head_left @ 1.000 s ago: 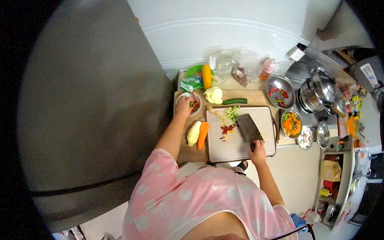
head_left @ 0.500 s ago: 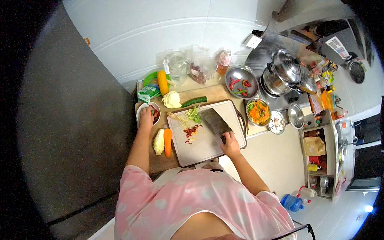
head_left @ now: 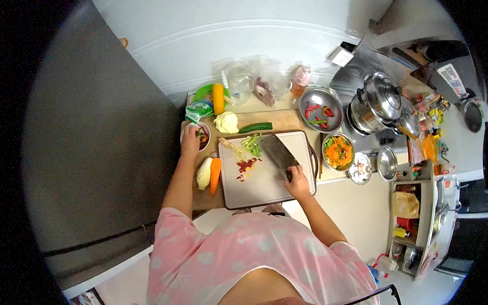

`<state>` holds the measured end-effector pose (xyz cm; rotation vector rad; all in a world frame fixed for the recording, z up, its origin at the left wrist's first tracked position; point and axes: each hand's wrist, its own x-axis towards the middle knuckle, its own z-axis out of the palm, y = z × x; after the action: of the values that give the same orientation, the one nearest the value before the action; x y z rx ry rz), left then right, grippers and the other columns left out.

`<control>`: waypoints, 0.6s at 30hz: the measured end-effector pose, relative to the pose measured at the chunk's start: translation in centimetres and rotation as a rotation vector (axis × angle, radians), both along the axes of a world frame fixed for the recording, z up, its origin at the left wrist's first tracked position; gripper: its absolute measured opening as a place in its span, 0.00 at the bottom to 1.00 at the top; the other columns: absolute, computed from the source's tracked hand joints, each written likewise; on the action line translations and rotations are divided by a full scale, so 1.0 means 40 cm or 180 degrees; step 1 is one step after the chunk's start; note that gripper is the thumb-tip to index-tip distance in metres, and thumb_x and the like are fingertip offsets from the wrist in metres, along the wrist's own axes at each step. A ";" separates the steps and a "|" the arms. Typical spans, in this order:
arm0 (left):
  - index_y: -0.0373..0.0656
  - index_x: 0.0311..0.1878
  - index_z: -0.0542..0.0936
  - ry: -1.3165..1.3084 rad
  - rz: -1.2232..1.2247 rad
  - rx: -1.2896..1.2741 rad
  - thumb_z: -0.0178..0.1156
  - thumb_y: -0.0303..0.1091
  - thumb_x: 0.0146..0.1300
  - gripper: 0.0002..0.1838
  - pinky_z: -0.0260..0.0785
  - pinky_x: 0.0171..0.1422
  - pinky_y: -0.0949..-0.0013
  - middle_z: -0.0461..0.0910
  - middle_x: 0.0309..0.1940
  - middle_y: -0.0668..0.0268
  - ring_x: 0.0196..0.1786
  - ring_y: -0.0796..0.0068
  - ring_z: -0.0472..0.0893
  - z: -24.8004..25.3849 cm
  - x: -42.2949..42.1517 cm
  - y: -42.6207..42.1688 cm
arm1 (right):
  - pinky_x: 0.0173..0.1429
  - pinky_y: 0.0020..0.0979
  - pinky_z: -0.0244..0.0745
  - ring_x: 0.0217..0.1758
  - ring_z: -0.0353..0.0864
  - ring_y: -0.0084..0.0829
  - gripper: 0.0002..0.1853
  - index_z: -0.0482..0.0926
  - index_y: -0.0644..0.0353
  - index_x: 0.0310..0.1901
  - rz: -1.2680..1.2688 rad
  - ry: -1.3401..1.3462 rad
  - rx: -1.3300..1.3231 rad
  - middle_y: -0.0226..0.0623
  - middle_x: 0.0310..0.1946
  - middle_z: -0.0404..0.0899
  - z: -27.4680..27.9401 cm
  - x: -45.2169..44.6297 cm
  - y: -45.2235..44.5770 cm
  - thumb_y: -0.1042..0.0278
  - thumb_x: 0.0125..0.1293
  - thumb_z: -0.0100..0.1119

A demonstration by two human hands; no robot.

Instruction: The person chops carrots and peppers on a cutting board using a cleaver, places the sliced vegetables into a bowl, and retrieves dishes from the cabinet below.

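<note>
My right hand [head_left: 297, 182] is wrapped round the handle of a cleaver [head_left: 278, 152], whose wide blade lies over the right half of the white cutting board [head_left: 269, 193]. My left hand [head_left: 190, 138] reaches into a white bowl [head_left: 204, 125] of red and green peppers [head_left: 203, 137]; its fingertips are hidden there. Chopped green pieces [head_left: 251, 144], chopped red pieces [head_left: 247, 165] and pale strips [head_left: 233, 149] lie on the left half of the board. Left of the board are a carrot [head_left: 215, 175] and a pale cabbage piece [head_left: 204, 174].
Behind the board are a cucumber [head_left: 255, 127], cauliflower-like pale vegetable [head_left: 226, 122], corn [head_left: 218, 99] and glass jar [head_left: 238, 84]. To the right stand a metal bowl with peppers [head_left: 320, 96], a bowl of shredded vegetables [head_left: 338, 152] and a steel pot [head_left: 363, 114].
The whole view has shifted with the head. My left hand stays at the white bowl, and my right hand keeps the cleaver over the board.
</note>
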<state>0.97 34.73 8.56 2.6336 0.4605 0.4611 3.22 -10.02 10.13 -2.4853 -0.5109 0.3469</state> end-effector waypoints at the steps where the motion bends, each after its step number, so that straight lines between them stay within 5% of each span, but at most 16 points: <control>1: 0.41 0.46 0.71 -0.0092 0.0012 -0.0059 0.62 0.21 0.54 0.16 0.67 0.56 0.57 0.70 0.49 0.53 0.53 0.50 0.73 0.010 -0.005 -0.006 | 0.54 0.46 0.74 0.51 0.74 0.53 0.27 0.69 0.57 0.51 -0.0032 0.0040 -0.0106 0.49 0.50 0.67 -0.003 0.002 -0.001 0.69 0.47 0.65; 7: 0.41 0.48 0.70 -0.0565 0.0722 -0.0721 0.60 0.23 0.58 0.15 0.70 0.52 0.57 0.76 0.45 0.53 0.48 0.50 0.77 0.010 -0.028 0.027 | 0.49 0.47 0.74 0.45 0.76 0.54 0.24 0.69 0.56 0.49 -0.0013 -0.0142 0.0102 0.49 0.46 0.69 -0.007 -0.001 0.008 0.73 0.47 0.63; 10: 0.40 0.48 0.69 -0.1126 0.0930 -0.1609 0.59 0.20 0.59 0.15 0.70 0.51 0.67 0.77 0.45 0.60 0.48 0.67 0.78 0.023 -0.038 0.033 | 0.48 0.47 0.75 0.44 0.76 0.54 0.23 0.70 0.56 0.47 -0.0068 -0.0224 0.0168 0.48 0.46 0.70 0.000 -0.009 0.015 0.74 0.47 0.63; 18: 0.41 0.51 0.66 -0.1607 0.0645 -0.3985 0.57 0.19 0.61 0.17 0.70 0.52 0.70 0.77 0.48 0.62 0.49 0.72 0.76 0.051 -0.013 -0.035 | 0.46 0.39 0.76 0.40 0.77 0.46 0.21 0.71 0.60 0.46 -0.0374 -0.0365 0.0382 0.45 0.42 0.70 -0.025 -0.053 0.019 0.78 0.46 0.60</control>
<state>0.47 33.35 10.62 1.2269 0.5798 0.6022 1.11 -9.28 9.11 -2.4150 -0.4166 0.1245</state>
